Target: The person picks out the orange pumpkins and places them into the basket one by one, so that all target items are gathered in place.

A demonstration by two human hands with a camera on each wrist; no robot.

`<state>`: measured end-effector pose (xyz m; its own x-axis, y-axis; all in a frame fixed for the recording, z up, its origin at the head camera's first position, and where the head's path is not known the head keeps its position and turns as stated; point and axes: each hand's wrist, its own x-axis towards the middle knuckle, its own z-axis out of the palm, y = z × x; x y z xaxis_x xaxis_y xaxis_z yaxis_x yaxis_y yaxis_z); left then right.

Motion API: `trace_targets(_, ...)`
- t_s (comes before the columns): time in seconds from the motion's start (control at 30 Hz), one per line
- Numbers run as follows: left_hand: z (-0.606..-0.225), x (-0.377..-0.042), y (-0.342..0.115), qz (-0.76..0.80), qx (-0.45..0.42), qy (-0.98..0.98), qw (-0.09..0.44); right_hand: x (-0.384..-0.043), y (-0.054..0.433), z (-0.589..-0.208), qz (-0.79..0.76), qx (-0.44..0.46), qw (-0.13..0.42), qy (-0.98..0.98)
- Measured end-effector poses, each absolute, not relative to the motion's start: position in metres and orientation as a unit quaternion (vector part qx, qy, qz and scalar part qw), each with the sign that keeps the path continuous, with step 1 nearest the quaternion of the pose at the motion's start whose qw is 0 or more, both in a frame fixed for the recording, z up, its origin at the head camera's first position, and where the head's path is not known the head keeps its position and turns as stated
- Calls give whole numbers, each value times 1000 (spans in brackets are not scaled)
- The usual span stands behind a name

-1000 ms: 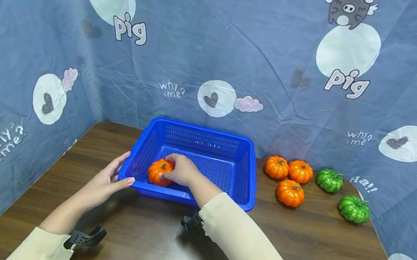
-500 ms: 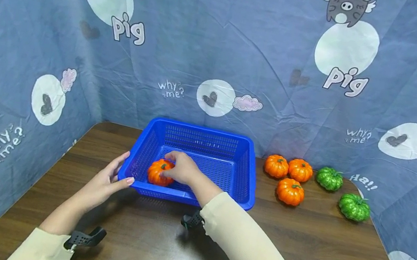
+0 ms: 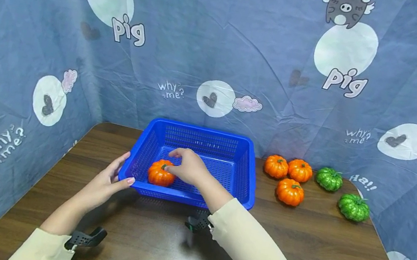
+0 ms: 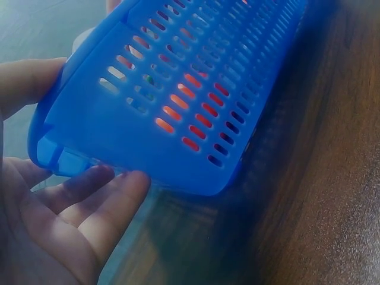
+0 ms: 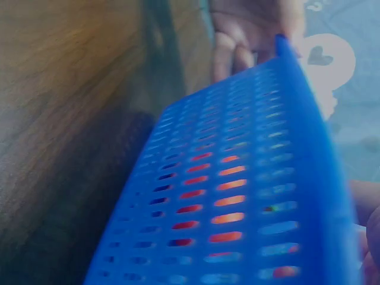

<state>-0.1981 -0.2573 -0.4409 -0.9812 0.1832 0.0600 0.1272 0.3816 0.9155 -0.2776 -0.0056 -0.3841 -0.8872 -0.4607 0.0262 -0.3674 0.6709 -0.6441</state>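
Observation:
A blue plastic basket [image 3: 242,172] with slotted walls stands at the back of the table. My left hand [image 3: 101,188] grips its front left corner, thumb on the rim and fingers against the outside. Inside, near that corner, sits an orange mini pumpkin [image 3: 161,173] with a green stem. My right hand [image 3: 191,167] hovers over the basket just right of this pumpkin, fingers parted and loosely bent, holding nothing. Its thumb is close to the pumpkin's stem; whether it touches, I cannot tell. Through the slots in the right wrist view, orange of the pumpkin [image 5: 228,200] shows.
Right of the basket lie three orange pumpkins [image 3: 290,192] and two green pumpkins [image 3: 354,208] on the brown wooden table [image 3: 321,250]. A blue printed cloth [image 3: 245,58] hangs behind and at both sides.
My right hand has let go of the orange pumpkin and drawn slightly right and up from it. The pumpkin stays in the basket. My left hand keeps its hold on the corner.

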Motion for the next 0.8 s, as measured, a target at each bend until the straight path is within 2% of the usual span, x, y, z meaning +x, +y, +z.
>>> trace_targets(0.53, -444, -198, -257, 553, 100, 827, 23, -258, 24, -365, -352, -246, 29, 902)
trace_targets(0.8, -442, -198, -257, 559, 104, 822, 20, -248, 43, -353, -361, -243, 31, 900)
